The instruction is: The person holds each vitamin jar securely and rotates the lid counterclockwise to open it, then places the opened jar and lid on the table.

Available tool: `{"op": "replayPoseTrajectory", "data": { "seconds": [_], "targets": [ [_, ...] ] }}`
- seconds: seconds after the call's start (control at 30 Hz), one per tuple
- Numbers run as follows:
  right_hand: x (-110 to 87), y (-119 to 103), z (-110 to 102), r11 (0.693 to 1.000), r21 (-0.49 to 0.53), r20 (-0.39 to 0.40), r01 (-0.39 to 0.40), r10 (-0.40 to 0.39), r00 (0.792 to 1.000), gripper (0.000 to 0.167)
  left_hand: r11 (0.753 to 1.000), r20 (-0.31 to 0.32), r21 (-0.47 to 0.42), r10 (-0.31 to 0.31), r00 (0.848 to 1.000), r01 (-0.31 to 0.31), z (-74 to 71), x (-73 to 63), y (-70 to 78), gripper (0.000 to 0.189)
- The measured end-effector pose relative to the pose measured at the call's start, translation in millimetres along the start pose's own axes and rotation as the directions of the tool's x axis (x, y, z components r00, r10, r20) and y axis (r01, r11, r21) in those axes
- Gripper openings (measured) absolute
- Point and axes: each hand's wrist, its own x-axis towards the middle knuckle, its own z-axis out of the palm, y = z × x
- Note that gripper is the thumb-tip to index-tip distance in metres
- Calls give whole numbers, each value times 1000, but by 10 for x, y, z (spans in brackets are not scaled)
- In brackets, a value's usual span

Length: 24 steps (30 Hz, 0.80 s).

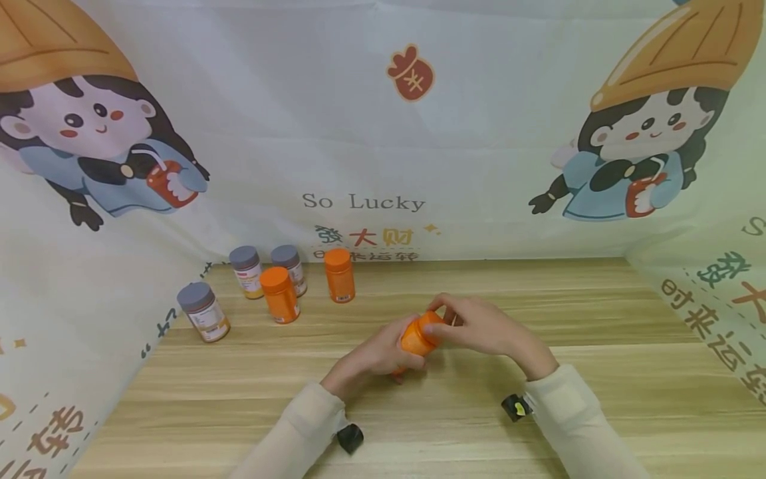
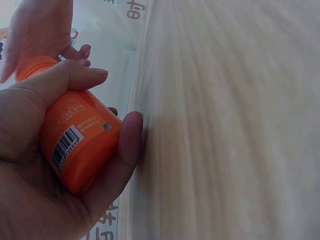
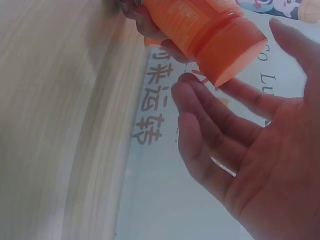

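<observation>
My left hand [image 1: 385,346] grips an orange plastic bottle [image 1: 417,338] low over the wooden table, with thumb and fingers curled round its body. The bottle lies tilted, its orange cap [image 3: 232,52] toward my right hand [image 1: 479,324]. In the left wrist view, a barcode label [image 2: 67,148] shows near the bottle's base. The right hand is around the cap with loosely bent fingers; its thumb [image 3: 295,42] stands apart from the cap in the right wrist view. The forefinger passes partly hidden behind the cap.
At the back left stand two upright orange bottles [image 1: 280,296] [image 1: 340,276] and three grey-capped jars [image 1: 203,313] [image 1: 247,273] [image 1: 293,269]. A printed cloth [image 1: 479,166] hangs behind and at both sides of the wooden table [image 1: 598,319].
</observation>
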Motion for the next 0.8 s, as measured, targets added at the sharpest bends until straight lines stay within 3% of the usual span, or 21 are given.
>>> {"op": "replayPoseTrajectory", "data": {
  "seconds": [0.3,0.53,0.8],
  "targets": [
    [-10,-22,-15,1000,-8,7,24,-24,1000,41,1000,-5,0,-7,1000,8,0,-18,3,49],
    [-3,-20,-16,1000,-2,6,-11,11,1000,42,1000,-2,10,-13,1000,13,-1,-13,5,48],
    [-5,-13,-13,999,-25,-1,21,-21,1000,43,1000,-4,-4,-17,1000,17,0,-13,7,50]
  ]
}}
